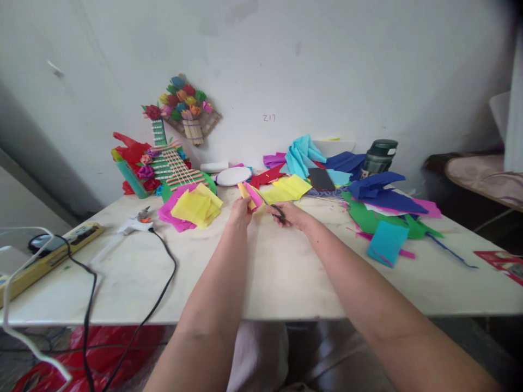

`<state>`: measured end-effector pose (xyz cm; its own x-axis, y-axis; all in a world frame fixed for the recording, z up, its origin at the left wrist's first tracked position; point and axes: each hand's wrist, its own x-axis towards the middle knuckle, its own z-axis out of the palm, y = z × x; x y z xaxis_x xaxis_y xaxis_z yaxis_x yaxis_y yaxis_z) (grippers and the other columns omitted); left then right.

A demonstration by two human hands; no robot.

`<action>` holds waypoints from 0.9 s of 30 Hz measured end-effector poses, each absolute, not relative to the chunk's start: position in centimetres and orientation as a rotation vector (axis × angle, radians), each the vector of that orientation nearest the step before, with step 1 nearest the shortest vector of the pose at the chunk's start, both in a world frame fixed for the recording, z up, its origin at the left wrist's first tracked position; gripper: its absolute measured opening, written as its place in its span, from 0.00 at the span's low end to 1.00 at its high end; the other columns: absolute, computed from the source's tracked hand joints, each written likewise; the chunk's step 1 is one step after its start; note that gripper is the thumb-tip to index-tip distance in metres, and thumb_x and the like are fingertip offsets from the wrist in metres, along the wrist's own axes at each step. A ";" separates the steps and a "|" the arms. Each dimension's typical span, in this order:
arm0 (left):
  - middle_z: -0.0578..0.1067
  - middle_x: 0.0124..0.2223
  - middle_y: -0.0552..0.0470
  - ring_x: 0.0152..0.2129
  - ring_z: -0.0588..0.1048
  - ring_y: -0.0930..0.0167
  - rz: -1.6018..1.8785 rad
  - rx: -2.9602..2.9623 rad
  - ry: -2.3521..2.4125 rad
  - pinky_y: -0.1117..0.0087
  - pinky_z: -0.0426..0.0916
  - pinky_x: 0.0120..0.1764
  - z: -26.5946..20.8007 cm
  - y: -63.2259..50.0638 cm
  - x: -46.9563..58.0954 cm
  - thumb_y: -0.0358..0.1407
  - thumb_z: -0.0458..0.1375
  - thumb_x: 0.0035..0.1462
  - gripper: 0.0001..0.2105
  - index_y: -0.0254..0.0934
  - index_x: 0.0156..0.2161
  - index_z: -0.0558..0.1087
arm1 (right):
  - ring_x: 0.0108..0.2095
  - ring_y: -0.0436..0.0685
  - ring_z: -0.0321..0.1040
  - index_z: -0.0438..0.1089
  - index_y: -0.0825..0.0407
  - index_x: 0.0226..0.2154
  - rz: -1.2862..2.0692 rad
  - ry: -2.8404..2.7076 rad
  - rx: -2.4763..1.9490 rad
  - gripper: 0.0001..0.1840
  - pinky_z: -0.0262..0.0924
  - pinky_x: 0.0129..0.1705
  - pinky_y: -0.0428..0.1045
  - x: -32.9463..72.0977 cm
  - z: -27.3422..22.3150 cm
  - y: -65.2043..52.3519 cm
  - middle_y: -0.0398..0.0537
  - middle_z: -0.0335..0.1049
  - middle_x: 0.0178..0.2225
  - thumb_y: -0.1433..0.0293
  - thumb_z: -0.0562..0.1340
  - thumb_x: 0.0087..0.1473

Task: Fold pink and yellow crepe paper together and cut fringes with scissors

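My left hand [242, 210] is closed on a strip of pink and yellow crepe paper [254, 199], held up above the middle of the table. In my right hand [295, 214] is a pair of dark-handled scissors [278, 213], its blades pointing left toward the paper. Whether the blades touch the paper is hard to make out. Just behind the hands lies a yellow sheet of crepe paper [291, 188]. Left of my left hand, several yellow sheets [198, 206] rest on a magenta sheet [174, 209].
A hot glue gun [141, 222] with a black cord and a power strip [81, 235] are at left. Behind stand a stick craft with paper flowers [174, 163] and a white disc [233, 175]. At right are a phone [321, 179], blue paper [384, 196] and a flask [379, 158].
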<state>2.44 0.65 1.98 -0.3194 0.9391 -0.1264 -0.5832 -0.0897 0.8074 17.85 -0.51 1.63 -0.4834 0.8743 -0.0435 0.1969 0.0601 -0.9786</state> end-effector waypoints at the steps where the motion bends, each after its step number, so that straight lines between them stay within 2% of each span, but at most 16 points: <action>1: 0.67 0.22 0.54 0.18 0.69 0.76 1.676 0.523 0.956 0.76 0.65 0.22 2.0 0.6 2.4 0.20 0.48 0.50 0.08 0.32 0.29 0.65 | 0.11 0.42 0.55 0.60 0.54 0.24 1.465 -1.749 -1.073 0.16 0.37 0.08 0.40 17.8 1.6 -0.5 0.37 0.60 0.15 0.58 0.60 0.49; 14: 0.70 0.24 0.51 0.17 0.69 0.75 1.695 0.512 0.899 0.76 0.64 0.21 2.1 0.6 2.3 0.19 0.48 0.50 0.08 0.30 0.28 0.67 | 0.10 0.42 0.54 0.60 0.54 0.25 1.438 -1.748 -1.116 0.14 0.37 0.08 0.39 17.6 1.6 -0.5 0.35 0.59 0.14 0.61 0.61 0.49; 19: 0.69 0.23 0.53 0.16 0.68 0.76 1.676 0.507 0.926 0.77 0.62 0.19 2.1 0.5 2.3 0.20 0.49 0.50 0.08 0.31 0.28 0.66 | 0.11 0.43 0.56 0.62 0.54 0.26 1.488 -1.739 -1.042 0.15 0.38 0.08 0.40 17.8 1.7 -0.8 0.37 0.61 0.15 0.58 0.60 0.49; 27: 0.70 0.24 0.52 0.19 0.70 0.75 1.641 0.539 0.917 0.75 0.67 0.24 1.9 0.6 2.4 0.20 0.49 0.50 0.08 0.31 0.30 0.67 | 0.11 0.43 0.57 0.64 0.56 0.31 1.540 -1.707 -1.003 0.18 0.39 0.09 0.39 18.2 2.0 -1.0 0.39 0.62 0.15 0.56 0.60 0.49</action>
<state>2.39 0.61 1.86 -0.2709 0.9556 -0.1161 -0.6002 -0.0734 0.7965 18.25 -1.02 2.05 -0.5175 0.8547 -0.0407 0.1284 0.0305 -0.9913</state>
